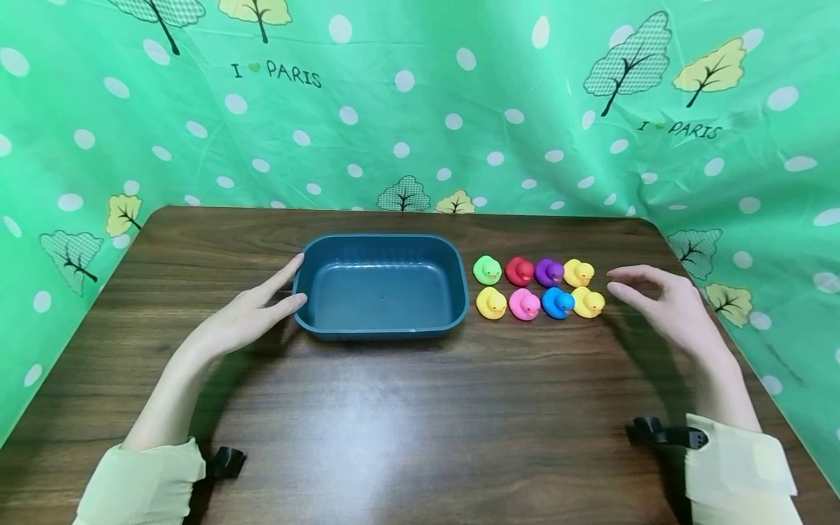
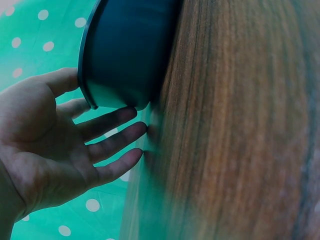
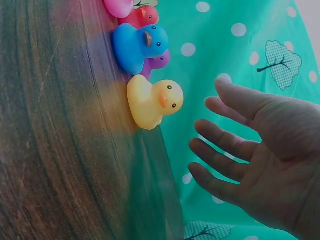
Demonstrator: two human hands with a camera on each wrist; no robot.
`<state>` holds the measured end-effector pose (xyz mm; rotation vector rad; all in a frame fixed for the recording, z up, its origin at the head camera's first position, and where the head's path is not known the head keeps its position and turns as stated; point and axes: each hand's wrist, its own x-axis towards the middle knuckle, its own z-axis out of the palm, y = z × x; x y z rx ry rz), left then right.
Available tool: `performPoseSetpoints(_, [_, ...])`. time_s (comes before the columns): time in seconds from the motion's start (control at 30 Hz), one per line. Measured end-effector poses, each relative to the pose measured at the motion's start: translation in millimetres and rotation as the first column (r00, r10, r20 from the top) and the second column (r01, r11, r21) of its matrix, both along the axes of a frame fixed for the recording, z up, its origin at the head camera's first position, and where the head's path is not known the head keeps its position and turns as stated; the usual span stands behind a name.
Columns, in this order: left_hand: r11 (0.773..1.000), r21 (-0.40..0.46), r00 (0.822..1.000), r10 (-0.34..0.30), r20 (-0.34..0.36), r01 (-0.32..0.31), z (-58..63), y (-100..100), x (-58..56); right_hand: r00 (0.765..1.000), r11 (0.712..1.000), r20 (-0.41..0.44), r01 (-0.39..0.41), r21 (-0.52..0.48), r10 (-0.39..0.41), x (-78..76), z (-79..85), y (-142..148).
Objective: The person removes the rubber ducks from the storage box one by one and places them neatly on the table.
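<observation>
A dark blue rectangular tub (image 1: 380,335) stands on the table with nothing inside. My left hand (image 1: 246,313) touches its left end, thumb and a finger at the rim, the other fingers spread beside the wall in the left wrist view. To the tub's right, several rubber ducks sit in two rows: green (image 1: 487,270), red (image 1: 520,271), purple (image 1: 549,273) and yellow (image 1: 579,273) behind; yellow (image 1: 491,303), pink (image 1: 524,304), blue (image 1: 558,302) and yellow (image 1: 588,302) in front. My right hand (image 1: 676,310) hovers just right of them, fingers relaxed and holding nothing.
The dark wooden table (image 1: 420,423) carries everything. A green cloth (image 1: 420,109) with white dots and printed trees hangs behind it and along both sides. Black straps (image 1: 666,435) circle both wrists below pale sleeves.
</observation>
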<state>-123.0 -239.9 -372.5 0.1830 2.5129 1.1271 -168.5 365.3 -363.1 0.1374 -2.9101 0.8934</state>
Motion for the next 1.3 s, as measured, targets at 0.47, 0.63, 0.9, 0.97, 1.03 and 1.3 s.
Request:
performPoseSetpoints(0.47, [1.0, 0.004, 1.0, 0.0, 0.003, 0.0, 0.0, 1.3, -0.1, 0.998, 1.0, -0.052, 0.017, -0.011, -0.018, 1.3, 1.6, 4.7])
performPoseSetpoints(0.63, [1.0, 0.001, 1.0, -0.006, -0.007, 0.006, 0.6, 2.7, -1.6, 0.998, 0.999, -0.052, 0.03, -0.018, -0.031, 2.7, 1.0, 6.5])
performPoseSetpoints(0.9, [1.0, -0.006, 1.0, -0.003, -0.002, 0.003, -0.4, 1.5, -0.5, 0.998, 0.999, -0.062, 0.025, -0.033, -0.027, 2.6, -1.2, 4.6])
performPoseSetpoints(0.97, [1.0, -0.004, 1.0, 0.001, 0.004, -0.001, -0.5, 0.6, 0.0, 0.997, 0.999, -0.062, 0.032, -0.033, -0.034, 1.5, -0.2, 3.5])
performPoseSetpoints(1.03, [1.0, -0.004, 1.0, 0.004, 0.007, -0.004, 0.1, 0.2, 0.4, 0.997, 0.999, -0.066, 0.03, -0.029, -0.032, -0.2, 1.0, 2.7])
performPoseSetpoints(1.3, [1.0, -0.004, 1.0, -0.004, 0.0, 0.004, -0.1, -0.1, 1.0, 0.998, 0.999, -0.052, 0.025, -0.046, -0.027, 0.3, -0.1, 2.9])
